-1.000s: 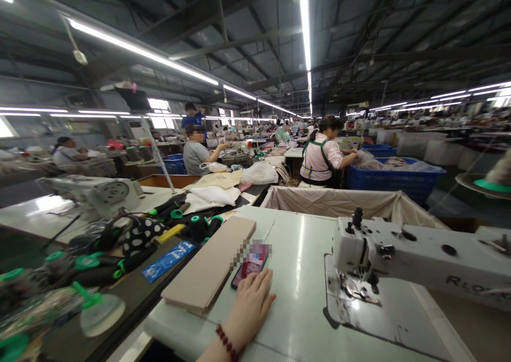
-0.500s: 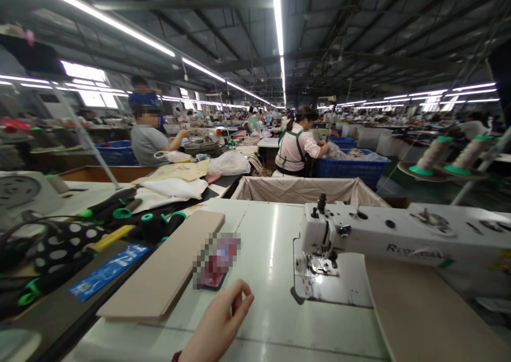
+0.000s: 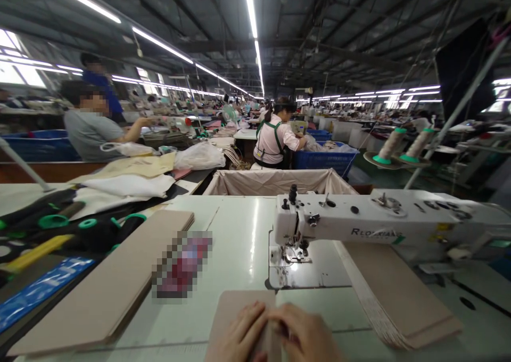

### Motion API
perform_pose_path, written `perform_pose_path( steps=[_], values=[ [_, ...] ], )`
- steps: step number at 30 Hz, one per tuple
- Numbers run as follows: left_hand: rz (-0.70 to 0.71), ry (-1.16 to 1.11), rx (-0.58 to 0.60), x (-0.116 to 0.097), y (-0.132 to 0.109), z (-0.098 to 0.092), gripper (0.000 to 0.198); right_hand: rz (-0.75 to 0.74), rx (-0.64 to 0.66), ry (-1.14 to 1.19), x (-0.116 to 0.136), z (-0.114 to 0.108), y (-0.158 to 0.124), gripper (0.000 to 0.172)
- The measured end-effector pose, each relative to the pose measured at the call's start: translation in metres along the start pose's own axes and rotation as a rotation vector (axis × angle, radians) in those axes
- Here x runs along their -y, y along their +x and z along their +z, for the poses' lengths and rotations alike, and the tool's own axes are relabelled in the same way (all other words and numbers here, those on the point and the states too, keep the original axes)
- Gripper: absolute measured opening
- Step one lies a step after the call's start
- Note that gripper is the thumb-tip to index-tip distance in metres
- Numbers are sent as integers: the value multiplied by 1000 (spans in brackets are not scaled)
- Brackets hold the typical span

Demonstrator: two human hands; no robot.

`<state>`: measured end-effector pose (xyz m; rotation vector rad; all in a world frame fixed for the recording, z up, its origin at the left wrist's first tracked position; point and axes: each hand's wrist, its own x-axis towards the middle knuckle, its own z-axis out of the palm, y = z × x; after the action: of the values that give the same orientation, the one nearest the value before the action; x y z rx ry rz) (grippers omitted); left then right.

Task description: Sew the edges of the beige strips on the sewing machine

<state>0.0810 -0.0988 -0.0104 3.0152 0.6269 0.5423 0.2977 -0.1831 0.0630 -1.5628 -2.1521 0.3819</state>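
In front of me, low in the head view, is a flat beige panel [image 3: 227, 310] with a rounded corner, partly hidden by my hands. My left hand [image 3: 248, 331] lies over it, fingers together and pressed on it near the right edge. At that same edge my right hand [image 3: 302, 332] is closed, its curled fingers gripping the panel and touching the left fingertips. The white sewing machine [image 3: 339, 218] stands just beyond, its needle and presser foot area [image 3: 294, 253] above a shiny metal plate. Whether the panel is one layer or several, I cannot tell.
A stack of long beige panels [image 3: 120, 277] lies left, beside a pixelated object [image 3: 183, 266]. More beige pieces [image 3: 399, 293] rest right, under the machine arm. A cloth-lined bin [image 3: 275, 182] stands behind the table. Dark thread cones [image 3: 90, 234] lie left. Two co-workers [image 3: 275, 138] [image 3: 93, 128] sit ahead.
My right hand has come into view. Both hands are now on a beige panel at the front; one hand was empty above the table before. The view has swung right.
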Motion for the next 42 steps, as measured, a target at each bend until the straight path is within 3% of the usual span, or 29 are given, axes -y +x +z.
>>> perform_pose_path(
  steps=[4,8,12,16,42],
  values=[
    [-105,-43,122,10,-3,-28,68,101,-3,-45,-53,5,33,72],
    [-122,-159,196,18,29,-36,69,194,-29,-142,-73,15,33,71],
    [-122,-223,183,32,65,-28,64,256,-100,-187,-76,21,23,68],
    [-92,-240,177,38,83,-22,63,258,-95,-203,-76,22,24,65],
    [-135,-243,182,37,88,-24,56,278,-51,-217,-77,22,28,67]
  ],
)
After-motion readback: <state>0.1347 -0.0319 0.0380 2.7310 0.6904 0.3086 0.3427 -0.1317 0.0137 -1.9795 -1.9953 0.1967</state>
